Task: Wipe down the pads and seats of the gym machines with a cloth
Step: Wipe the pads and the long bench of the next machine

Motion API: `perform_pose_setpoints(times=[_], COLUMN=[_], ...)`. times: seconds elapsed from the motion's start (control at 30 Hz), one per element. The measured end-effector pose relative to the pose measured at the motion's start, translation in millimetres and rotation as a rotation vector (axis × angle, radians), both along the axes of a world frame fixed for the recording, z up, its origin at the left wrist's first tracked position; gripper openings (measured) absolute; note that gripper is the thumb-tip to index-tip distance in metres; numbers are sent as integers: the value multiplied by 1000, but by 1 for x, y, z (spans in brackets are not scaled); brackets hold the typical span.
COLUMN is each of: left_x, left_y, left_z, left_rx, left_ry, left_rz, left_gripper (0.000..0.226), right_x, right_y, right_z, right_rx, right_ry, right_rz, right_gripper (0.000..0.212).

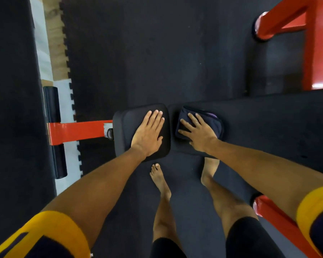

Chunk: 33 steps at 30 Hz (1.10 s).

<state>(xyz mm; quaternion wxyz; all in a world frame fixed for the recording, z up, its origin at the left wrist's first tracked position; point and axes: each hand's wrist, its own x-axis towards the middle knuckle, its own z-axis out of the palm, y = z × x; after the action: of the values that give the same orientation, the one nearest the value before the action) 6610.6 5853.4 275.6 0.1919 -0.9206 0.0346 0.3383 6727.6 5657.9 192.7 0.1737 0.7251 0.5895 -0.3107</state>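
In the head view, the person leans over a red steel gym machine frame (315,43). The left hand (148,135) lies flat on the small square black padded seat (123,125), fingers straight and together, and it has nothing in it. The right hand (198,133) presses with spread, straight fingers on the dark folded cloth (215,125). The cloth lies on the near end of the long black padded bench (268,123), just beside the small seat. The fingers are not curled round the cloth (they only push it down). I judge that wiping the long bench is the step in hand, with the left hand as support. The next move calls for sliding the cloth along the bench under even pressure, then over to the small seat. I count two pads, one cloth and two hands.
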Motion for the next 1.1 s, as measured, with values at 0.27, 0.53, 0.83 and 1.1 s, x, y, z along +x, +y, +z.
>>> perform_pose_setpoints(times=[0.27,0.53,0.83,1.1], left_x=[7,5,9,8], left_y=[-4,2,-2,-2], left_z=[-11,-11,-11,-13], left_rx=[-7,22,20,51], left_ry=[-33,-27,-24,-31], left_rz=[1,-11,4,-29], left_gripper=[76,75,76,75], right_x=[24,51,22,39], right_y=[74,98,85,107], right_z=[-36,-29,-42,-33], right_rx=[35,74,52,4], right_ry=[61,110,78,16], right_rz=[133,-428,171,-284], right_gripper=[58,59,60,65])
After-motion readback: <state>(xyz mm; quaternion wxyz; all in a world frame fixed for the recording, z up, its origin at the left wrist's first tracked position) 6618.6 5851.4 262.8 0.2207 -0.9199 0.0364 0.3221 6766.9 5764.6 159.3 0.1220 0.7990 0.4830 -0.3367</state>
